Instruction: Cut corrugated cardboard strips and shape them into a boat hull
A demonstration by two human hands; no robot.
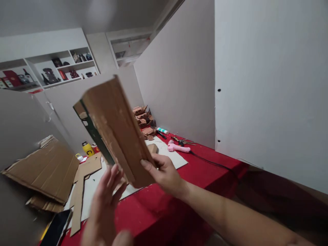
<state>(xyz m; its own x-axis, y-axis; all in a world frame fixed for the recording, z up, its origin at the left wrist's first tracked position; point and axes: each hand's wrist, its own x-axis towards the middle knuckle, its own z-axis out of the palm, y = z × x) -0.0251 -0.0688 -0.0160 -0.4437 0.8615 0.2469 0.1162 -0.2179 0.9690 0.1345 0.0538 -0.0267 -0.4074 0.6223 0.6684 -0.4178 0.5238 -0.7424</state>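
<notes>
A folded piece of brown cardboard [116, 126] is raised and tilted above the table. Its flat face carries a long torn strip, and a dark green layer shows along its left side. My right hand [166, 174] grips the lower right edge, thumb on the near face, other fingers mostly hidden behind. Close to the lower left corner is my left hand [105, 201], blurred, its fingers stretched out and its thumb apart. Whether its fingertips touch the cardboard, I cannot tell.
On the red-covered table [194, 177] lie a white sheet [176, 159], a pink corded tool [178, 147], scissors [188, 142] and cardboard scraps [78, 201]. A yellow bottle [88, 149] stands behind. A large cardboard sheet [48, 167] and a phone [57, 229] are left. White panels [179, 75] border the right.
</notes>
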